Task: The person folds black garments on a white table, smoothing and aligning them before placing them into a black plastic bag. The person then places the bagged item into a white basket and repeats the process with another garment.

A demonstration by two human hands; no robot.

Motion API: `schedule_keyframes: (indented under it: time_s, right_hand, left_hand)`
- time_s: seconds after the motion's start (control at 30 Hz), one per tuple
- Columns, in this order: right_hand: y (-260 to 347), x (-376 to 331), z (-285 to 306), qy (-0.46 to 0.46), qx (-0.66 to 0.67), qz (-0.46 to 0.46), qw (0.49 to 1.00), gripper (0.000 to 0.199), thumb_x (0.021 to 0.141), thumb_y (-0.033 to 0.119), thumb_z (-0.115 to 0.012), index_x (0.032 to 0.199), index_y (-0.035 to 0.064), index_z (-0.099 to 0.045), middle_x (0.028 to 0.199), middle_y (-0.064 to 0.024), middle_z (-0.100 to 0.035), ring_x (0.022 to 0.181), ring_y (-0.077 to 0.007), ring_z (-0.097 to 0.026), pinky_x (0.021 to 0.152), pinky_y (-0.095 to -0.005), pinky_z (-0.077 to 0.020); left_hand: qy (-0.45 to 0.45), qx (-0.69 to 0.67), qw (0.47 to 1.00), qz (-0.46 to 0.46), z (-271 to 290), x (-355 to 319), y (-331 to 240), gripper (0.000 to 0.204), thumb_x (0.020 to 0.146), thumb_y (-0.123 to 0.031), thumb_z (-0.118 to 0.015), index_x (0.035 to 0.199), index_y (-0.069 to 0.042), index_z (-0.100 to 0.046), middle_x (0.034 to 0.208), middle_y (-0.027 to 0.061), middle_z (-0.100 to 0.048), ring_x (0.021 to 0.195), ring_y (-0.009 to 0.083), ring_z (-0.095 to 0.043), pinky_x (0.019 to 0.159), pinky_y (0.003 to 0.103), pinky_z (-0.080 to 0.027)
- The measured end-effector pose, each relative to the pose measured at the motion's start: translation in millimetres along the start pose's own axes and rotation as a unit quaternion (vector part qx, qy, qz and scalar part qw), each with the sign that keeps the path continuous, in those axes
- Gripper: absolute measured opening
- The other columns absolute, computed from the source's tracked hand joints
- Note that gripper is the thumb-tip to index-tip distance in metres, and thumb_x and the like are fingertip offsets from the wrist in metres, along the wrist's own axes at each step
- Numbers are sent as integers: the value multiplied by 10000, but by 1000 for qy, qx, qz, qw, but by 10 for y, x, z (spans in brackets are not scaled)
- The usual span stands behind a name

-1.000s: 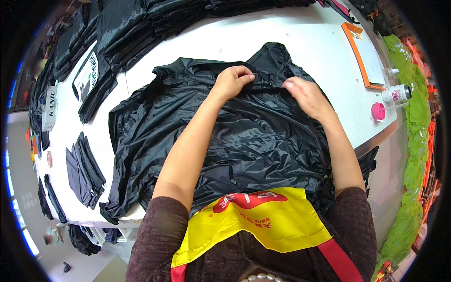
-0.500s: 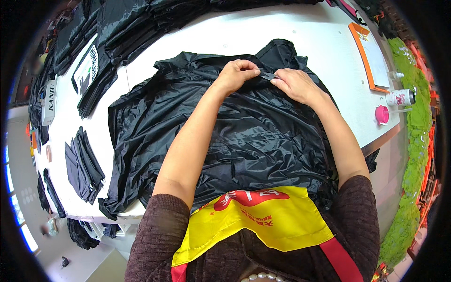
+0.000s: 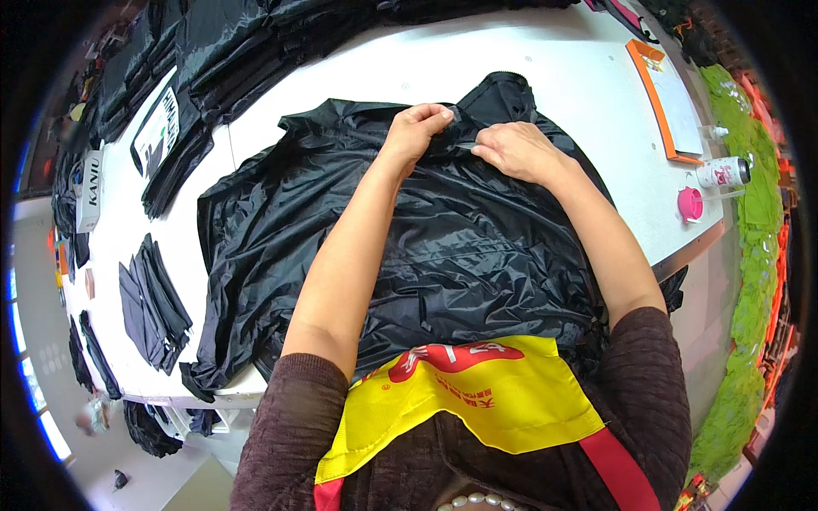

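Observation:
A shiny black jacket (image 3: 443,247) lies spread and creased on the white table, its zipped collar (image 3: 501,98) at the far side. Near that collar my left hand (image 3: 413,136) is closed in a pinch on the jacket's edge. My right hand (image 3: 515,152), just to its right, is curled above the fabric with thumb and forefinger together. Small grey thread snips (image 3: 463,145) stick out from it toward the left hand, mostly hidden by the fingers.
Stacked black garments (image 3: 247,60) fill the table's far left. Dark folded fabric pieces (image 3: 155,298) lie left of the jacket. At the right are an orange clipboard (image 3: 652,98), a white bottle (image 3: 724,173) and a pink cup (image 3: 689,204). Green material (image 3: 745,289) lies beyond the table.
Both hands have shifted slightly left, the left one also a little away from me. The gap between them has grown, and the snips' blades show less.

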State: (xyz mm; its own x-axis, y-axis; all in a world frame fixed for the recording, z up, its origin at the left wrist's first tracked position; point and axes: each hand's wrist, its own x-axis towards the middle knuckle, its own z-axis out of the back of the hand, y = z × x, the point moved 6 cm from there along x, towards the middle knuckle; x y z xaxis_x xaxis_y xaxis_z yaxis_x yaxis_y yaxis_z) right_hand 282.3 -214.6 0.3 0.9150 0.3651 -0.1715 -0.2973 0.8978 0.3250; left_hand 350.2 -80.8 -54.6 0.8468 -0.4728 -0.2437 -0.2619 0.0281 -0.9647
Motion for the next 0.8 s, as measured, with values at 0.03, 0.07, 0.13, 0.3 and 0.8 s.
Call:
schedule_keyframes:
  time_s: [0.03,0.07,0.13,0.3,0.8]
  right_hand:
    - [-19,-59,64,-63,39,22,997,321,915,321,-479,877,26,-600,809,-156,-634,774,-332,-608,703,-417,-471]
    - [-79,-152,185,-127,113,-14,985,319,919,318,-477,905,25,-603,805,-148,-632,763,-314,-605,700,-404,-470]
    - [-243,-462,385,-247,260,-89,929,319,927,312,-473,959,24,-607,798,-131,-626,740,-279,-600,692,-379,-466]
    - [-1488,-1563,188,-369,79,-332,865,339,930,297,-460,1059,14,-592,886,-177,-616,821,-312,-595,740,-387,-461]
    - [-141,-993,404,-338,251,-52,905,251,844,70,-579,1075,-28,-593,1021,-185,-611,890,-294,-618,820,-351,-498]
  left_hand:
    - [-21,4,1000,-4,44,-40,-1,134,881,-158,-600,927,-39,-641,848,11,-620,804,105,-559,751,234,-440]
    - [-43,-20,998,-47,121,-93,-55,137,885,-158,-593,936,-36,-632,856,18,-618,809,109,-563,756,239,-444]
    - [-81,-70,986,-131,301,-246,-111,143,894,-158,-581,954,-32,-613,872,33,-615,821,117,-570,766,247,-452]
    - [-13,-54,991,-118,566,-1244,-523,120,909,-137,-536,909,-22,-571,844,42,-587,765,120,-552,719,256,-451]
    - [416,472,707,323,788,-4154,535,239,740,-121,-569,937,-131,-703,884,131,-676,825,296,-649,731,386,-510]
